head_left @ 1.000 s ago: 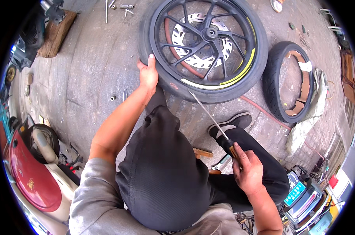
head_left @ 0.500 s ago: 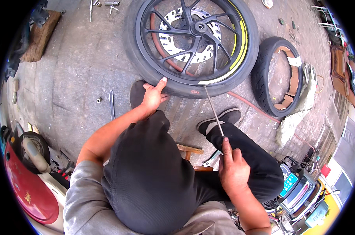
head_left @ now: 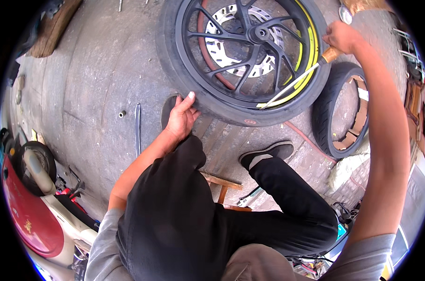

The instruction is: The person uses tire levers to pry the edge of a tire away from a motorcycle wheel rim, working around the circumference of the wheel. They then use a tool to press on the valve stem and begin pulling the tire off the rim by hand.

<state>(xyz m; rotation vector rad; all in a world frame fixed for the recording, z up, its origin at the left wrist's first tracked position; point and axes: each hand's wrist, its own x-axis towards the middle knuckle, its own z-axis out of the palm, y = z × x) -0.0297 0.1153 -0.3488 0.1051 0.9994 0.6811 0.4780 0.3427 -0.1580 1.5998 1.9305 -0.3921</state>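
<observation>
A black spoked wheel with a white slotted brake disc, yellow rim stripes and a fitted tyre fills the upper middle. My left hand grips the tyre's lower-left edge, above my shoe. My right hand is at the upper right of the wheel, closed on the wooden handle of a long metal pry bar. The bar slants down-left across the yellow stripe, its tip at the lower rim. Whether the tip is under the tyre's bead I cannot tell.
A loose tyre with cardboard lies right, beside a pale sack. A red scooter stands lower left, a wood block upper left. A wooden stool, hose, metal lever and small socket are on the floor.
My right hand with the pry bar has swung from low near my leg up to the wheel's upper right, laying the bar across the rim. My left hand still holds the tyre.
</observation>
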